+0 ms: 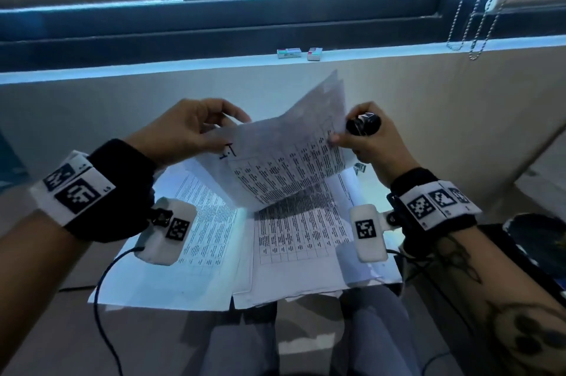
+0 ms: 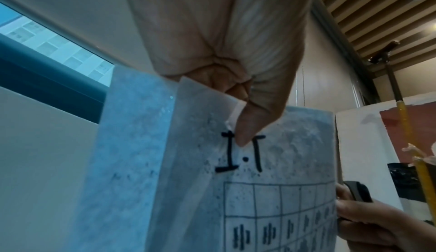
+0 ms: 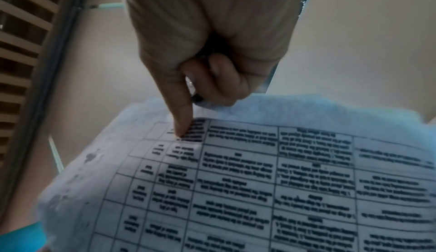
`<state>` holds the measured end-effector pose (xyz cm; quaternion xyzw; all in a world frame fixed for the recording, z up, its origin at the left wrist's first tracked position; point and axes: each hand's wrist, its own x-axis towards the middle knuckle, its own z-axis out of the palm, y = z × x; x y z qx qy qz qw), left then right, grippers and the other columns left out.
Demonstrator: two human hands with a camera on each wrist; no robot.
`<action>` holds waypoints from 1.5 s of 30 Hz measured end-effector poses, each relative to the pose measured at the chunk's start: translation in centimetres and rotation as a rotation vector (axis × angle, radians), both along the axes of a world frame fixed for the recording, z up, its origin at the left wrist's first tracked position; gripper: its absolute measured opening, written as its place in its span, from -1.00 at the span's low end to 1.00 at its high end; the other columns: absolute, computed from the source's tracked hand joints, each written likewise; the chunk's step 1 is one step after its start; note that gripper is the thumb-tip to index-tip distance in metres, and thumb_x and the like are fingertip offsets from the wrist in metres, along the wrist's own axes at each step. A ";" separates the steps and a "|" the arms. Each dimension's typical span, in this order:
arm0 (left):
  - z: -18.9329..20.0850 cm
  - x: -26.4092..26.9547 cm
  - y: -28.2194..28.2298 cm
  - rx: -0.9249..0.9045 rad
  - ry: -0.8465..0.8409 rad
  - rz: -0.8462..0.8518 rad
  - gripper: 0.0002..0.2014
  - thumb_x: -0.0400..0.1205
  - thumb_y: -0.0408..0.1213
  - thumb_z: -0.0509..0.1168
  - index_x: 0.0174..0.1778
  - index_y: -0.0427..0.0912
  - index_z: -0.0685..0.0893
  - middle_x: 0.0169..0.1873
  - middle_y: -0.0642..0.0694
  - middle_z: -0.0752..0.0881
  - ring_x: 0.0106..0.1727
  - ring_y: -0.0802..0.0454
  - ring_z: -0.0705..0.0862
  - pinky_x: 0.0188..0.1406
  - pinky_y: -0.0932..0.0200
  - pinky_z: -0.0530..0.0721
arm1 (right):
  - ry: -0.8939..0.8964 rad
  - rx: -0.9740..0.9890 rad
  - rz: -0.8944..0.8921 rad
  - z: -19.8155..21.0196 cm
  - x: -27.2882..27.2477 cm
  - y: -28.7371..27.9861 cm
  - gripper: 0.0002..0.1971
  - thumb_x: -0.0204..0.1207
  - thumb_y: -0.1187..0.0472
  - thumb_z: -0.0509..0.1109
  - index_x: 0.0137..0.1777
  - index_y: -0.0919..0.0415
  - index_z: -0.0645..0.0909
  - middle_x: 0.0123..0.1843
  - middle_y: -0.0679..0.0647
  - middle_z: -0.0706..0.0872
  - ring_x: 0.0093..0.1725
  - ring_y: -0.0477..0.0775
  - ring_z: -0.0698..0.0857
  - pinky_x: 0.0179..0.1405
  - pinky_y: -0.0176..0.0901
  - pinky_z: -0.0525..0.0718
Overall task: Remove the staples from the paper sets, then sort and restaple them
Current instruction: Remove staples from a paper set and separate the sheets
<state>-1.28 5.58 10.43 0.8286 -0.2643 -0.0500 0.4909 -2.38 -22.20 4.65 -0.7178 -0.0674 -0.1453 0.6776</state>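
A stapled paper set (image 1: 281,158) with printed tables and a handwritten "1.1" is lifted and tilted above the other sheets. My left hand (image 1: 226,130) pinches its marked corner, with the thumb (image 2: 245,125) pressed beside the "1.1" on the paper set (image 2: 188,190). My right hand (image 1: 343,138) grips a black tool (image 1: 363,124) in curled fingers, and its thumb (image 3: 181,114) presses the opposite edge of the paper set (image 3: 259,181). The black tool (image 2: 358,190) also shows behind the paper's edge. I cannot make out a staple.
More printed sheets (image 1: 275,247) lie spread below the hands, over the person's knees. A small metal piece (image 1: 360,167) sits at their right edge. Two small boxes (image 1: 289,53) stand on the window sill. Bead chains (image 1: 477,23) hang at the right. A cable (image 1: 101,283) trails left.
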 end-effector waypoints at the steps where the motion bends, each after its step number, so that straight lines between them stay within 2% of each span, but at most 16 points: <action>1: 0.2 0.0 0.1 0.005 -0.010 -0.018 -0.60 0.17 -0.19 0.47 -0.05 -0.03 0.69 -0.37 0.11 0.75 -0.31 0.26 0.68 -0.28 0.46 0.62 | 0.004 0.025 0.014 0.2 0.0 0.2 -0.61 0.27 0.47 0.55 -0.23 0.07 0.40 -0.35 0.00 0.46 -0.60 -0.23 0.38 -0.69 -0.41 0.34; 3: 0.5 0.0 0.3 0.035 -0.040 -0.041 -0.60 0.18 -0.13 0.45 -0.04 0.00 0.69 -0.37 0.11 0.75 -0.31 0.25 0.68 -0.23 0.46 0.62 | -0.001 0.041 -0.002 0.3 0.1 0.6 -0.61 0.28 0.49 0.53 -0.24 0.07 0.41 -0.37 -0.01 0.46 -0.61 -0.22 0.38 -0.71 -0.41 0.32; 6: 1.0 0.4 1.6 0.000 -0.093 0.018 -0.59 0.22 -0.34 0.59 -0.05 0.02 0.69 -0.35 0.09 0.78 -0.29 0.22 0.71 -0.21 0.43 0.66 | -0.059 0.118 -0.057 0.7 0.1 0.7 -0.62 0.32 0.52 0.49 -0.24 0.07 0.40 -0.40 -0.04 0.50 -0.62 -0.21 0.40 -0.70 -0.40 0.32; 9: -0.2 0.4 3.3 -0.188 -0.040 0.104 -0.33 -0.12 0.10 0.68 -0.10 0.01 0.73 -0.27 0.12 0.81 -0.23 0.25 0.75 -0.21 0.39 0.70 | -0.125 0.264 -0.095 1.7 0.2 0.1 -0.63 0.37 0.52 0.44 -0.22 0.07 0.37 -0.53 -0.19 0.54 -0.64 -0.22 0.39 -0.70 -0.40 0.31; 11: -2.6 0.4 3.1 -0.379 0.084 0.146 -0.31 -0.17 0.22 0.65 -0.14 0.04 0.73 -0.27 0.16 0.80 -0.21 0.28 0.74 -0.11 0.21 0.70 | -0.150 0.338 -0.109 2.4 0.3 0.2 -0.63 0.40 0.52 0.42 -0.21 0.06 0.35 -0.55 -0.19 0.53 -0.64 -0.21 0.38 -0.70 -0.39 0.32; 14: -5.7 0.4 0.0 -0.541 0.089 0.226 -0.44 0.10 0.16 0.59 -0.04 -0.01 0.72 -0.17 0.16 0.81 -0.09 0.18 0.75 0.02 0.08 0.65 | -0.166 0.351 -0.157 3.1 0.1 0.8 -0.64 0.42 0.50 0.42 -0.20 0.07 0.35 -0.50 -0.12 0.53 -0.64 -0.20 0.40 -0.67 -0.38 0.36; 17: -4.8 -0.1 -2.6 -0.589 -0.051 0.291 -0.72 0.51 -0.33 0.37 0.15 -0.22 0.62 -0.15 0.14 0.81 -0.05 0.17 0.76 -0.03 0.28 0.66 | -0.182 0.276 -0.203 3.9 -0.4 0.7 -0.67 0.45 0.46 0.42 -0.21 0.06 0.36 -0.51 -0.10 0.51 -0.66 -0.20 0.40 -0.67 -0.39 0.35; 21: -1.5 0.0 -2.4 -0.503 -0.078 0.207 -0.76 0.51 -0.35 0.36 0.08 -0.09 0.63 -0.12 0.14 0.81 0.00 0.15 0.76 0.02 0.25 0.69 | -0.148 0.025 -0.058 6.2 -1.8 0.2 -0.73 0.49 0.40 0.39 -0.19 0.03 0.42 -0.41 -0.11 0.60 -0.64 -0.18 0.51 -0.69 -0.41 0.35; 25: 1.9 -0.2 -1.1 -0.420 -0.039 0.182 -0.81 0.46 -0.40 0.18 -0.18 -0.16 0.70 -0.38 0.05 0.79 -0.32 0.14 0.73 -0.30 0.28 0.67 | -0.163 -0.253 0.021 8.6 -2.1 1.0 -0.75 0.49 0.36 0.41 -0.18 0.04 0.42 -0.34 -0.02 0.57 -0.63 -0.18 0.56 -0.71 -0.40 0.31; 29: 4.0 1.3 2.8 -0.412 0.038 0.303 -0.81 0.43 -0.45 0.18 -0.16 -0.16 0.65 -0.44 0.07 0.78 -0.39 0.20 0.72 -0.33 0.37 0.68 | -0.156 -0.270 -0.035 9.4 -1.1 1.5 -0.75 0.50 0.35 0.41 -0.21 0.03 0.41 -0.27 -0.01 0.57 -0.63 -0.16 0.59 -0.70 -0.40 0.30; 32: 2.8 3.6 6.4 -0.280 0.229 0.467 -0.75 0.65 -0.55 0.07 -0.18 -0.19 0.57 -0.57 0.06 0.75 -0.54 0.25 0.70 -0.56 0.38 0.66 | -0.057 -0.250 -0.082 7.6 -0.6 1.1 -0.73 0.49 0.36 0.40 -0.25 0.02 0.41 -0.31 0.03 0.57 -0.68 -0.19 0.49 -0.69 -0.43 0.30; 35: -1.1 5.4 9.2 0.072 0.420 0.642 -0.83 0.58 -0.36 0.28 -0.30 -0.30 0.48 -0.83 0.00 0.50 -0.84 0.19 0.43 -0.87 0.40 0.36 | 0.117 -0.310 -0.043 3.8 -0.8 1.1 -0.76 0.49 0.35 0.41 -0.24 0.05 0.43 -0.36 0.08 0.60 -0.69 -0.21 0.39 -0.70 -0.44 0.28; 37: -4.5 6.3 10.9 0.276 0.512 0.679 -0.77 0.48 -0.33 0.40 -0.17 -0.46 0.56 -0.66 -0.13 0.56 -0.70 0.07 0.49 -0.73 0.35 0.42 | 0.231 -0.317 0.014 1.0 -1.4 1.3 -0.79 0.50 0.27 0.43 -0.19 0.08 0.43 -0.41 0.05 0.50 -0.67 -0.21 0.36 -0.70 -0.42 0.28; 39: -7.8 7.1 12.0 0.344 0.536 0.719 -0.67 0.49 -0.41 0.43 0.10 -0.51 0.59 -0.22 -0.32 0.68 -0.34 -0.09 0.58 -0.43 0.16 0.55 | 0.361 -0.304 0.087 -1.5 -2.0 1.5 -0.76 0.50 0.07 0.40 -0.10 0.14 0.40 -0.36 0.01 0.41 -0.55 -0.15 0.34 -0.60 -0.39 0.29; 41: -10.0 7.5 12.1 0.393 0.457 0.798 -0.65 0.48 -0.43 0.45 0.15 -0.45 0.60 0.12 -0.40 0.66 -0.16 -0.16 0.57 -0.23 0.07 0.53 | 0.500 -0.240 0.117 -3.7 -2.3 1.5 -0.64 0.54 -0.16 0.22 -0.04 0.17 0.38 -0.26 0.02 0.38 -0.45 -0.09 0.32 -0.55 -0.37 0.29; 45: -11.5 8.6 11.8 0.447 0.312 0.924 -0.35 0.51 -0.35 0.45 0.47 -0.42 0.35 0.40 -0.38 0.47 0.35 -0.30 0.50 0.25 -0.09 0.48 | 0.682 -0.080 0.126 -7.0 -2.2 0.9 -0.63 0.65 -0.20 0.00 0.08 0.12 0.32 -0.19 0.03 0.37 -0.39 -0.09 0.36 -0.62 -0.40 0.34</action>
